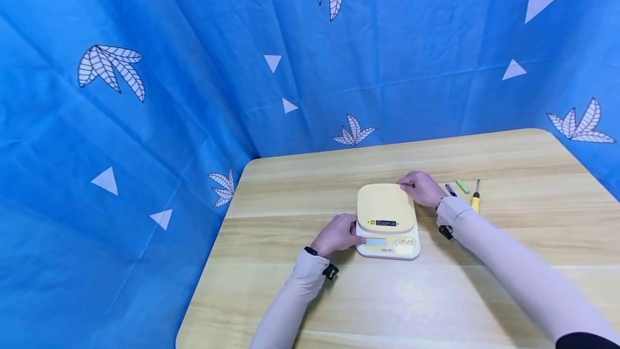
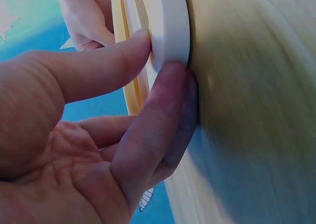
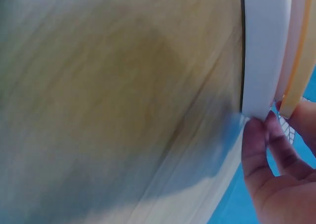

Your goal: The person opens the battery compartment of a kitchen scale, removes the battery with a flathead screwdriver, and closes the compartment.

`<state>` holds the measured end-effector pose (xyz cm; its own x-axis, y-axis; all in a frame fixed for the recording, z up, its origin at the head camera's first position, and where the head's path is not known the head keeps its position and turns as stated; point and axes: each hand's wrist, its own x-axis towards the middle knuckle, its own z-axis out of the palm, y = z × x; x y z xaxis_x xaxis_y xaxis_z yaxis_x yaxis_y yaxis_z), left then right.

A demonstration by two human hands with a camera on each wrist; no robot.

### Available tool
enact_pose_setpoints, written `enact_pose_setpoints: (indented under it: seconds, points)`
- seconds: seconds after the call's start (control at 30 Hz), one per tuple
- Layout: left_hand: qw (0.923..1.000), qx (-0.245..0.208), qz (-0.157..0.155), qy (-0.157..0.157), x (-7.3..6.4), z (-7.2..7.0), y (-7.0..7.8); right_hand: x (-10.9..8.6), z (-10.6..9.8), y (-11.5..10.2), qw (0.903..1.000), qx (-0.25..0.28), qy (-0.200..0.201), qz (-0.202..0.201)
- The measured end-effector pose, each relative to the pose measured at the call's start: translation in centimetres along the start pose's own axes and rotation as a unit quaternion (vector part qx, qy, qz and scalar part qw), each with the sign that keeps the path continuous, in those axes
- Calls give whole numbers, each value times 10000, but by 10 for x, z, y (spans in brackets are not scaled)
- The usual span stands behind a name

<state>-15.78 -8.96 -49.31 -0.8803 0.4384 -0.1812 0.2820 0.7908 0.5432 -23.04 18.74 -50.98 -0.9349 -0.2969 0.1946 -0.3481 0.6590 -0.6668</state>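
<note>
A kitchen scale with a pale yellow top plate and a white base lies on the wooden table. Its small display and buttons face the near side. My left hand grips the scale's left edge close to the display. In the left wrist view, the left thumb is on top of the white base and the fingers are against its side, low by the tabletop. My right hand holds the far right corner. In the right wrist view, its fingertips press the base's edge, with the thumb at the yellow plate.
Right of the scale, beyond my right wrist, lie a small blue pen-like item, a short green stick and a yellow-handled screwdriver. A blue patterned curtain hangs behind and left of the wooden table.
</note>
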Motion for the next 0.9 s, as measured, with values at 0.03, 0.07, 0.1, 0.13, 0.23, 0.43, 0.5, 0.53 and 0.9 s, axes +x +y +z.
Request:
enact_pose_setpoints:
  seconds: [0.03,0.07,0.1,0.13,0.23,0.43,0.5,0.53,0.9]
  points:
    - [10000,-6,-1,-2,0,1,-1,1,1,0,10000,20,22,6]
    - [10000,4,-9,-3,-1,1,-2,2,3,0,10000,38,50,20]
    - [10000,-1,-17,-4,-1,1,-2,2,4,0,10000,63,57,15]
    - [10000,-24,-14,1,-1,2,-2,3,4,-1,9999,93,53,39]
    - [10000,-48,-15,-61,-2,2,-3,2,5,-1,9996,43,91,261]
    - [9999,-129,20,-103,-2,0,-3,0,3,-4,9967,-57,113,803]
    - [9999,-96,20,-43,-2,-1,-4,1,3,-6,9965,-15,119,822]
    - [10000,-69,18,-13,-2,-1,-4,2,3,-7,9966,-1,128,813]
    - [9997,-248,1,16,-5,-1,-3,11,7,-14,9974,24,119,710]
